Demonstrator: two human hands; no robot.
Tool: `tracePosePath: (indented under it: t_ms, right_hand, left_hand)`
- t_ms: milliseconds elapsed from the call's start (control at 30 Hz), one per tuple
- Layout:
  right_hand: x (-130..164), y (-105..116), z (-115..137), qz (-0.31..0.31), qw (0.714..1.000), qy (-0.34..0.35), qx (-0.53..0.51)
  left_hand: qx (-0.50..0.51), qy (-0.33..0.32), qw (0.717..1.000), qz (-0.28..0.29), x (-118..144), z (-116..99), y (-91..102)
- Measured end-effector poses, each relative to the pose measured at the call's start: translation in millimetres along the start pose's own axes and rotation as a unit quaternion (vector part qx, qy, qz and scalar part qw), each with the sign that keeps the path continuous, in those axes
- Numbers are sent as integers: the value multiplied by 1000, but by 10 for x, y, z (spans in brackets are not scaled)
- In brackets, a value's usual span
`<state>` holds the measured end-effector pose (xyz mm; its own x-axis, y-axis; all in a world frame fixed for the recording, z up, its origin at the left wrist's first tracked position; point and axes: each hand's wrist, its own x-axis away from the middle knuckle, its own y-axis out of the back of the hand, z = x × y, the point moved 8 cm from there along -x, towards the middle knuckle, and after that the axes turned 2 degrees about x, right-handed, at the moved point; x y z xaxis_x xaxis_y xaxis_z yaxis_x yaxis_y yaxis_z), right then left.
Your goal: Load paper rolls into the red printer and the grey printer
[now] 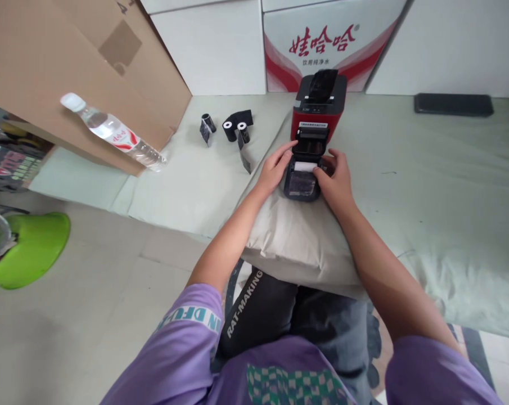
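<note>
A red and black label printer (316,115) sits on the covered seat with its dark cover (302,185) swung down towards me. A white roll (305,166) shows in the gap by the cover. My left hand (275,167) holds the left side of the printer, its fingertips near the hinge. On the right side, my right hand (335,179) grips the cover's edge, with the thumb beside the end of the white roll. A strip of black film (323,84) lies over the printer's top. The undersides of my fingers are partly hidden.
Several small black rolls (237,125) with loose tails lie to the left. A water bottle (119,135) leans against a cardboard box (89,73). A black flat case (454,104) lies at the back right. White cartons (212,50) line the back. A green stool (39,247) stands left.
</note>
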<state>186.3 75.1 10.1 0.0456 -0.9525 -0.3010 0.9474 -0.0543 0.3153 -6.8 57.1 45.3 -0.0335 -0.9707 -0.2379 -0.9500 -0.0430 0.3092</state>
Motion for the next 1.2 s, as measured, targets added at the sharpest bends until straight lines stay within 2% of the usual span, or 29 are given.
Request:
tracePosePath:
  t_ms: [167, 367, 600, 667, 733, 833, 967, 1067, 1200]
  right_hand:
    - [9, 48, 73, -11, 1000, -6, -2]
    - [-15, 140, 233, -11, 998, 29, 55]
    - [-43, 211, 149, -80, 996, 30, 31]
    - [-73, 236, 80, -101, 994, 20, 26]
    - [-106, 257, 15, -117, 993, 10, 19]
    - [-143, 265, -48, -124, 992, 5, 10]
    - [-160, 272, -108, -130, 991, 0, 6]
    - [-171, 277, -157, -133, 991, -5, 1]
    - [-184, 282, -202, -135, 991, -7, 3]
  left_hand:
    - [3, 4, 1000, -6, 15, 20, 24]
    - [-14, -21, 1000, -8, 10, 36, 19]
    - [-149, -65, 987, 8, 5, -2, 52]
    - [-220, -71, 972, 30, -48, -113, 65]
    - [-301, -67, 947, 90, -136, -249, 4]
    - [-408, -42, 892, 191, -284, -439, -168]
    - [-507, -29, 826, 245, -443, -633, -383]
    - [-520, -33, 817, 249, -463, -694, -449]
    - [-504, -35, 838, 208, -380, -723, -341]
